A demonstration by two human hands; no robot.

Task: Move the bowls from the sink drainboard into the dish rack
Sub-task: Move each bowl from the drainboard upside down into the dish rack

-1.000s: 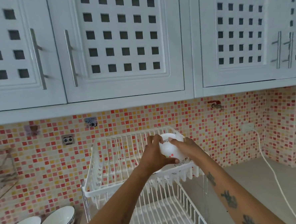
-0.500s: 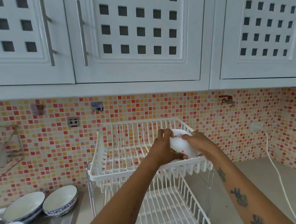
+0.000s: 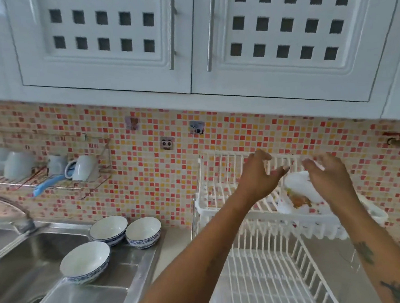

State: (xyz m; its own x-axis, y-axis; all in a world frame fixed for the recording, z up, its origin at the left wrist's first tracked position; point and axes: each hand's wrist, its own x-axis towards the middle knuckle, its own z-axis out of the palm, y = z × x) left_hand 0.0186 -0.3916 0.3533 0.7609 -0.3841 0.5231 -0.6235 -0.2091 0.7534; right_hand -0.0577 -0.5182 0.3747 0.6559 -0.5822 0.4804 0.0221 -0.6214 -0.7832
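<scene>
A white two-tier dish rack (image 3: 221,211) stands on the counter at the right. A white bowl (image 3: 299,187) with a coloured pattern rests on its side in the rack's upper tier. My left hand (image 3: 258,177) hovers just left of it, fingers spread and empty. My right hand (image 3: 327,175) is just right of the bowl, fingers apart, partly covering it. Three white bowls with blue patterned rims stand on the steel drainboard (image 3: 131,270) at the left: a near one (image 3: 85,262), a back left one (image 3: 108,229) and a back right one (image 3: 143,232).
The steel sink basin (image 3: 19,274) and a tap (image 3: 17,209) are at the far left. A wall shelf (image 3: 55,181) above holds mugs and a blue-handled utensil. White cabinets (image 3: 187,35) hang overhead. The rack's lower tier (image 3: 267,276) has nothing in it.
Both hands have let go of the white bowl and opened; it now lies in the upper tier. The view swung left, bringing the sink and three bowls into sight.
</scene>
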